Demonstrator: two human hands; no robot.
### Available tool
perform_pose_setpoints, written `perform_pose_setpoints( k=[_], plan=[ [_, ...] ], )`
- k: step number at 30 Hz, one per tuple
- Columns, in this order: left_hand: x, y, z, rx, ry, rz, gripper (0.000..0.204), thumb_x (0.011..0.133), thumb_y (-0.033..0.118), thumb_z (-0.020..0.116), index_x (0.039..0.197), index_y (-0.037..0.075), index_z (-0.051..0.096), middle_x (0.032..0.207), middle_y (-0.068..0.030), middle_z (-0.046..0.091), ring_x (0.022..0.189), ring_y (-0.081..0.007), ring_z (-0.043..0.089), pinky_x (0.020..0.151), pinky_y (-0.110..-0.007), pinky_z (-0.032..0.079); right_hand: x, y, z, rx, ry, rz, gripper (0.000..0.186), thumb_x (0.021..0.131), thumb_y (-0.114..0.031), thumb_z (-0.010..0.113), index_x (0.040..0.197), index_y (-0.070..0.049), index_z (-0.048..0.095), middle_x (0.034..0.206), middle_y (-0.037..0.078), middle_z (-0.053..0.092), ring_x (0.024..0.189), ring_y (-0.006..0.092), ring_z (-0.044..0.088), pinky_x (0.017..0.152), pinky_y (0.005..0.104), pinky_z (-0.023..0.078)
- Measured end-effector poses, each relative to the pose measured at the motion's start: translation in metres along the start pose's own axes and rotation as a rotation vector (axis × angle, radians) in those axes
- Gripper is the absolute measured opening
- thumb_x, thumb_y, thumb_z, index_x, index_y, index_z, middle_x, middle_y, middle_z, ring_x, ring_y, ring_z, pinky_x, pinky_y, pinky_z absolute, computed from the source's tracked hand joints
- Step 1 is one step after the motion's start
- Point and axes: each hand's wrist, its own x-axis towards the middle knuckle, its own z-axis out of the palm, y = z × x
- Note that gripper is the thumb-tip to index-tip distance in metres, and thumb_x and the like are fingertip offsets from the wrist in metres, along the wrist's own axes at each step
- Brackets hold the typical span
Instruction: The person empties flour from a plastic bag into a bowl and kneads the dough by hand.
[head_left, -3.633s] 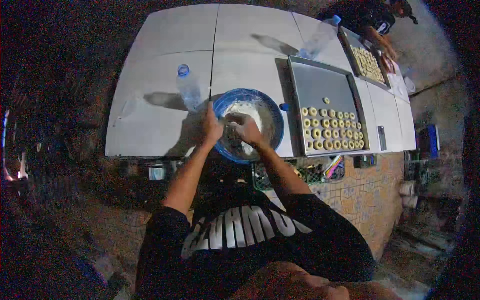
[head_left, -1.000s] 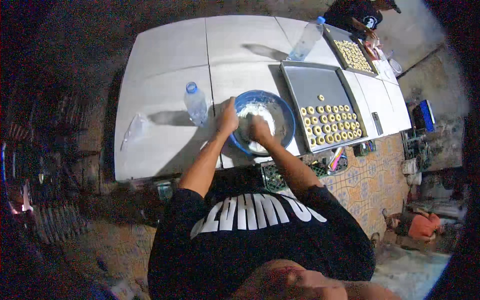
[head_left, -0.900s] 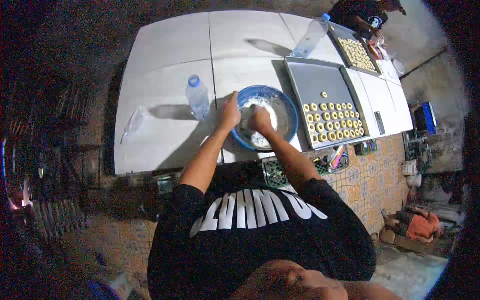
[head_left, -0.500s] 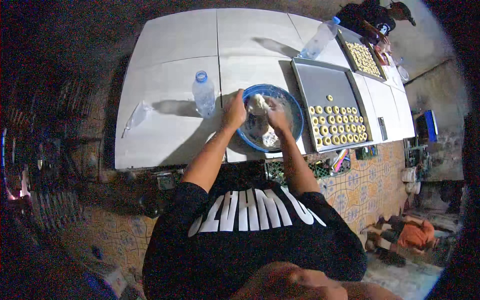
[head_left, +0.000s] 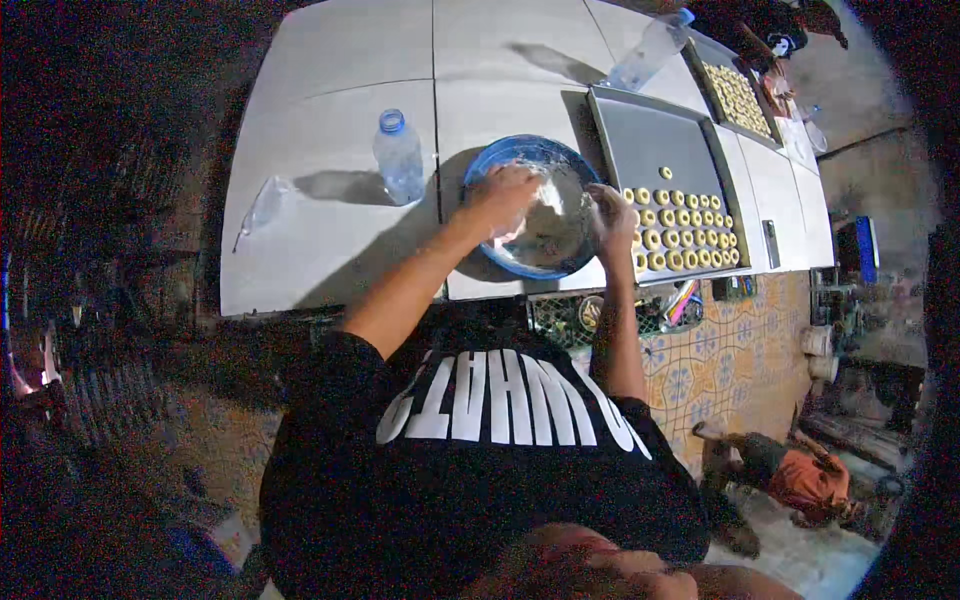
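Your left hand (head_left: 507,195) hides part of the white floury mixture (head_left: 549,196) in the round blue bowl (head_left: 540,272), your right hand (head_left: 612,218) at its rim, both grips impossible to tell.

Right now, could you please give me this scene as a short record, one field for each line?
Work area: white table
Container: round blue bowl
Contents: white mix
Left grip: over the bowl's left part; contact with the mix unclear
Right grip: at the bowl's right rim; hold unclear
Left of bowl: upright clear bottle
Right of bowl: metal tray with pale rings in its near half
Right of tray: dark phone
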Motion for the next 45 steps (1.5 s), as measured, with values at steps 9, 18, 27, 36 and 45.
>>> perform_pose_setpoints(
  k=[9, 18, 27, 36, 45],
  plan=[
    [0.007, -0.011, 0.017, 0.208, -0.589, 0.236, 0.060, 0.078, 0.048, 0.063, 0.125, 0.013, 0.049, 0.138, -0.0192, 0.037, 0.125, -0.0448, 0.035, 0.092, -0.067, 0.035, -0.010, 0.029, 0.006, -0.175, -0.161, -0.160, 0.029, 0.070, -0.013, 0.070, 0.097, -0.005, 0.064, 0.101, 0.017, 0.064, 0.099, 0.0363, 0.059, 0.088, 0.0410, 0.047],
    [0.042, 0.002, 0.010, 0.019, -0.364, 0.009, 0.032, 0.093, 0.029, 0.042, 0.109, 0.005, 0.056, 0.098, -0.0175, 0.064, 0.097, -0.0332, 0.061, 0.083, -0.045, 0.047, -0.011, 0.040, 0.007, -0.539, -0.184, -0.182, 0.034, 0.066, -0.009, 0.067, 0.100, -0.004, 0.064, 0.107, 0.017, 0.063, 0.104, 0.0360, 0.058, 0.089, 0.0409, 0.046],
    [0.058, -0.037, 0.044, -0.805, 0.016, -0.486, 0.027, 0.095, 0.026, 0.048, 0.109, 0.003, 0.056, 0.090, -0.0129, 0.062, 0.079, -0.0200, 0.060, 0.068, -0.036, 0.049, -0.007, 0.025, 0.005, -0.489, -0.325, -0.201, 0.035, 0.066, -0.022, 0.072, 0.098, -0.011, 0.064, 0.104, 0.015, 0.063, 0.101, 0.0341, 0.058, 0.086, 0.0415, 0.047],
    [0.032, -0.036, -0.006, -0.673, -0.367, -0.070, 0.037, 0.082, 0.020, 0.065, 0.115, 0.004, 0.063, 0.113, -0.0140, 0.064, 0.105, -0.0232, 0.059, 0.093, -0.033, 0.044, -0.010, 0.025, 0.011, -0.491, -0.261, -0.195, 0.026, 0.083, -0.019, 0.059, 0.101, -0.001, 0.060, 0.105, 0.021, 0.061, 0.103, 0.0374, 0.056, 0.089, 0.0439, 0.046],
    [0.015, -0.003, -0.016, -0.299, -0.484, -0.132, 0.069, 0.060, 0.016, 0.081, 0.116, 0.003, 0.042, 0.101, -0.0230, 0.062, 0.099, -0.0391, 0.060, 0.081, -0.044, 0.049, -0.003, 0.036, 0.022, -0.393, -0.338, -0.231, 0.031, 0.082, -0.020, 0.061, 0.109, -0.005, 0.059, 0.113, 0.017, 0.060, 0.108, 0.0373, 0.055, 0.093, 0.0454, 0.043]
  ],
)
